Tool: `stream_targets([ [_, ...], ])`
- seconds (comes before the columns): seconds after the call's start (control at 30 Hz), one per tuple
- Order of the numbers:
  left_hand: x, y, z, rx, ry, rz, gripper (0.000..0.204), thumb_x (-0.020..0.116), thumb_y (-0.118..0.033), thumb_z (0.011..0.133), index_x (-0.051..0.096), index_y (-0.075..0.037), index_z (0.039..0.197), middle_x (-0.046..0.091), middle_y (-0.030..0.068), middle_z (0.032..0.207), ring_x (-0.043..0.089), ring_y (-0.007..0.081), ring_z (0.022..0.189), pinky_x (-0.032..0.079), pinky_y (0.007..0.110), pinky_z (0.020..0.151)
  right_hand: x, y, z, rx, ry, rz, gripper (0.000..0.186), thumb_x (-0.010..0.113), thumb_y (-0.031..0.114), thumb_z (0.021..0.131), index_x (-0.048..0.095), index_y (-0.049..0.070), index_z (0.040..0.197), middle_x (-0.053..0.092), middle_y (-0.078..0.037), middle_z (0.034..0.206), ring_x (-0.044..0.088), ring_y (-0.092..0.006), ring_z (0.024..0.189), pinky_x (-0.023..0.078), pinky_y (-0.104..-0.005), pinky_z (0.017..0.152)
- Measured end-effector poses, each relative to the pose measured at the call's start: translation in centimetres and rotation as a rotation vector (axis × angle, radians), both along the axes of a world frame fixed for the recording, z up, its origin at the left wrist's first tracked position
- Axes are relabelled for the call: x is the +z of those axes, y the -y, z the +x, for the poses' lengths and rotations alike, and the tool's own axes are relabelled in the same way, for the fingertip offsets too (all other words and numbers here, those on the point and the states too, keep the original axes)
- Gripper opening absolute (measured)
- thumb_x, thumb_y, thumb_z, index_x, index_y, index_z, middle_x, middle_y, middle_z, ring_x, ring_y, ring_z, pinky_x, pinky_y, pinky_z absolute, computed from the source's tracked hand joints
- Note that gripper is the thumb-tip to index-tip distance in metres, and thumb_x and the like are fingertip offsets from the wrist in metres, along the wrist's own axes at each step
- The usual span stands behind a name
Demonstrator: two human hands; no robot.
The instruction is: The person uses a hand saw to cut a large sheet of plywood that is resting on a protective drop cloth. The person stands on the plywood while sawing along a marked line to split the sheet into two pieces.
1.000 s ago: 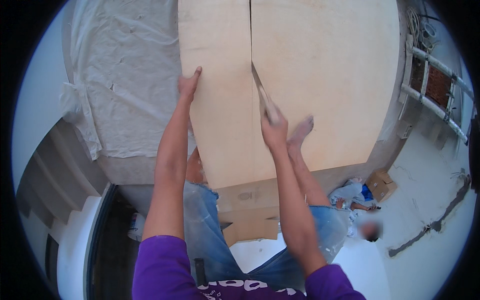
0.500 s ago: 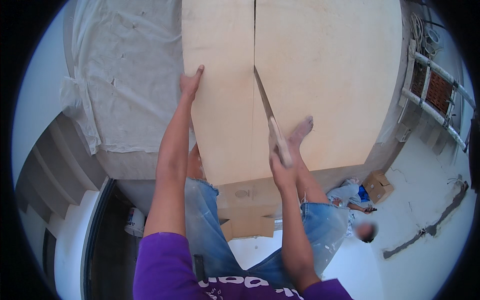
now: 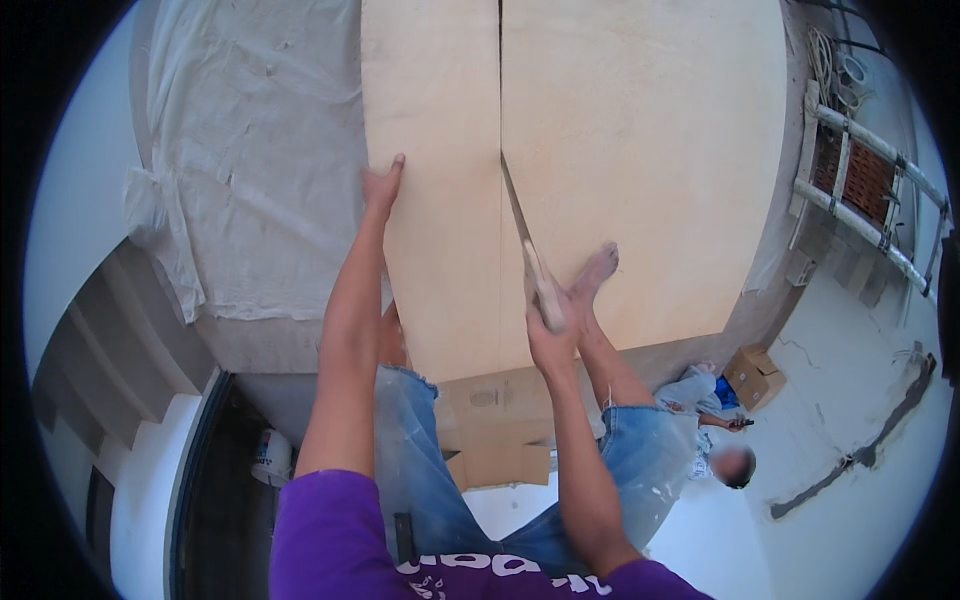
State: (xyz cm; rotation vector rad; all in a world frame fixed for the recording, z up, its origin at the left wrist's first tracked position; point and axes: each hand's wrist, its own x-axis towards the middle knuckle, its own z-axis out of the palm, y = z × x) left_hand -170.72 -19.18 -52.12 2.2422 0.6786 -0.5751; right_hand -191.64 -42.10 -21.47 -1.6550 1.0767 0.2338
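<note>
A large pale plywood sheet point(image 3: 640, 140) lies in front of me, with a dark cut running from its far side toward me and a thin line continuing to the near edge. My right hand point(image 3: 552, 338) is closed round the pale handle of a hand saw point(image 3: 517, 208), whose blade sits in the near end of the cut. My left hand point(image 3: 381, 188) grips the sheet's left edge, thumb on top and fingers hidden beneath. My bare foot point(image 3: 597, 268) rests on the sheet to the right of the saw.
White cloth point(image 3: 270, 150) covers the surface at left. Below the sheet lies cardboard point(image 3: 500, 430). A person point(image 3: 700, 400) holding a dark object is at the lower right, near a cardboard box point(image 3: 754, 377). A ladder-like frame point(image 3: 870, 145) stands far right; a white bucket point(image 3: 271, 457) is lower left.
The saw and my right hand have shifted slightly up and left in the picture. My left hand still holds the sheet's edge, and the view has moved a little.
</note>
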Motion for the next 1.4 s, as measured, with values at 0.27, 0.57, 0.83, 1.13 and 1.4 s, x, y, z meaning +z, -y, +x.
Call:
stream_targets([
  [0.27, 0.5, 0.4, 0.8, 0.014, -0.075, -0.136, 0.079, 0.081, -0.046, 0.081, 0.052, 0.012, 0.127, 0.062, 0.0235, 0.125, 0.062, 0.0317, 0.114, 0.049, 0.040, 0.097, -3.9, 0.4, -0.3, 0.054, 0.030, -0.112, 0.045, 0.059, 0.002, 0.087, 0.059, -0.001, 0.132, 0.066, -0.009, 0.111, 0.061, -0.0147, 0.103, 0.048, -0.0269, 0.089],
  [0.57, -0.2, 1.0, 1.4, 0.012, -0.012, -0.156, 0.066, 0.080, -0.039, 0.084, 0.059, 0.009, 0.123, 0.067, 0.0192, 0.119, 0.065, 0.0277, 0.108, 0.051, 0.039, 0.092, -7.0, 2.5, 6.5, 0.043, -0.053, 0.062, 0.056, 0.056, -0.003, 0.080, 0.054, -0.005, 0.136, 0.065, -0.021, 0.126, 0.061, -0.0277, 0.122, 0.044, -0.0332, 0.103],
  [0.83, 1.5, -0.5, 0.6, 0.039, -0.059, -0.082, 0.071, 0.081, -0.041, 0.083, 0.057, 0.010, 0.126, 0.067, 0.0195, 0.120, 0.065, 0.0278, 0.109, 0.051, 0.038, 0.093, 1.9, -1.1, -3.2, -0.013, 0.061, 0.036, 0.060, 0.054, -0.003, 0.078, 0.054, -0.004, 0.137, 0.065, -0.022, 0.126, 0.063, -0.0293, 0.119, 0.046, -0.0362, 0.101],
  [1.13, 1.5, -2.3, 0.4, 0.052, -0.114, -0.194, 0.086, 0.083, -0.046, 0.078, 0.046, 0.014, 0.129, 0.057, 0.0278, 0.131, 0.059, 0.0358, 0.120, 0.048, 0.042, 0.100, 1.1, -2.1, -3.7, 0.060, 0.070, -0.070, 0.058, 0.058, 0.002, 0.079, 0.054, -0.005, 0.136, 0.065, -0.025, 0.123, 0.064, -0.0300, 0.117, 0.047, -0.0355, 0.100],
  [1.4, -0.1, -2.0, 2.4, 0.005, 0.153, -0.155, 0.064, 0.080, -0.038, 0.085, 0.060, 0.010, 0.122, 0.068, 0.0190, 0.118, 0.066, 0.0253, 0.104, 0.053, 0.038, 0.086, -8.3, 0.4, 6.6, -0.003, -0.011, 0.103, 0.058, 0.058, 0.002, 0.080, 0.052, -0.007, 0.137, 0.064, -0.025, 0.125, 0.062, -0.0308, 0.119, 0.046, -0.0369, 0.102],
])
